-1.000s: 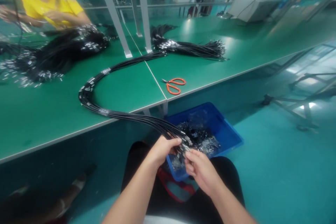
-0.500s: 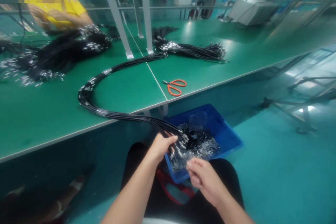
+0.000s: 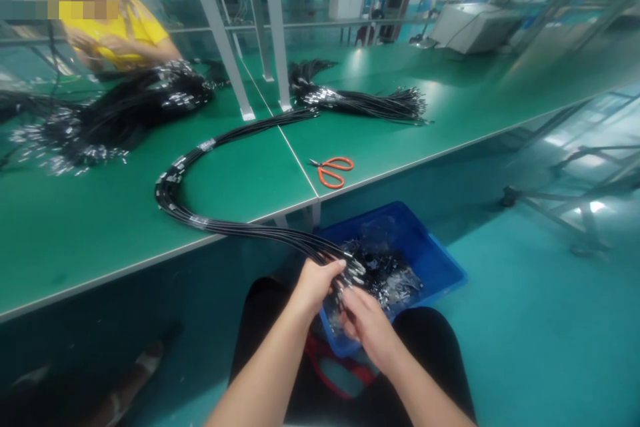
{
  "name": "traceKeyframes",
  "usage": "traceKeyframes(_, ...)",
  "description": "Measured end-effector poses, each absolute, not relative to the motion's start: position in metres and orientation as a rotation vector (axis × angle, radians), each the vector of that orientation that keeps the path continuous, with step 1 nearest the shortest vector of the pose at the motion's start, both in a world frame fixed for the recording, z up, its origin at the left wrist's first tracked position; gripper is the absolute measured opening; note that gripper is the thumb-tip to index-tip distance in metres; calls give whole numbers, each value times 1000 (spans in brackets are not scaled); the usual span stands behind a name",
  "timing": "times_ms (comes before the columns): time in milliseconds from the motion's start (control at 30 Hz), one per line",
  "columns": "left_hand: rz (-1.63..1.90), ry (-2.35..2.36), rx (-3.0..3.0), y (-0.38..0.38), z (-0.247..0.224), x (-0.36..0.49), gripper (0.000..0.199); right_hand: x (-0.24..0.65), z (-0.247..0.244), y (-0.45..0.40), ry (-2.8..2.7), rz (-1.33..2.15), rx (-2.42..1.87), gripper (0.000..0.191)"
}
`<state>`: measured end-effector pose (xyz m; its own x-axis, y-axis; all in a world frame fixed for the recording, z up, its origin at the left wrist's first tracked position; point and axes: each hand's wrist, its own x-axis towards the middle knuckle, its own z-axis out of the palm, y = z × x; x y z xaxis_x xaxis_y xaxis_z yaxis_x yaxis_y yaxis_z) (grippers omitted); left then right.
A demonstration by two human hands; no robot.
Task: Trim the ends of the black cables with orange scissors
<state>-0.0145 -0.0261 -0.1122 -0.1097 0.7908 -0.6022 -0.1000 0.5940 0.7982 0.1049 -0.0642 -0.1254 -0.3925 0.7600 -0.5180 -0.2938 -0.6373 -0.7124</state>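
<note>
A bundle of black cables (image 3: 240, 228) curves over the green table and hangs past its front edge. My left hand (image 3: 316, 281) is closed around the bundle near its silvery tips, above a blue bin (image 3: 440, 273). My right hand (image 3: 364, 319) touches the tips from below right, its fingers pinched together; whatever lies between them is too small to make out. Small dark and clear scraps (image 3: 395, 277) lie in the bin, which rests at my lap.
Orange-handled scissors (image 3: 333, 172) lie near the edge of the green table (image 3: 235, 180). Another cable bundle (image 3: 370, 103) and a large cable pile (image 3: 125, 103) sit farther back. Metal posts (image 3: 277, 33) rise from the table. A person in yellow (image 3: 145, 27) is at the back left.
My right hand has moved up and left from over the bin to the cable tips. My left hand still grips the bundle. The whole view has shifted slightly.
</note>
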Motion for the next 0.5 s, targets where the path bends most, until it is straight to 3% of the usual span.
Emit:
traceKeyframes(233, 862, 1586, 495, -19, -118, -10, 27, 106, -123, -72, -667, 2047, -1154, 40)
traceKeyframes(500, 920, 1562, 418, -15, -121, -7, 27, 116, -126, -71, -638, 2059, -1114, 33)
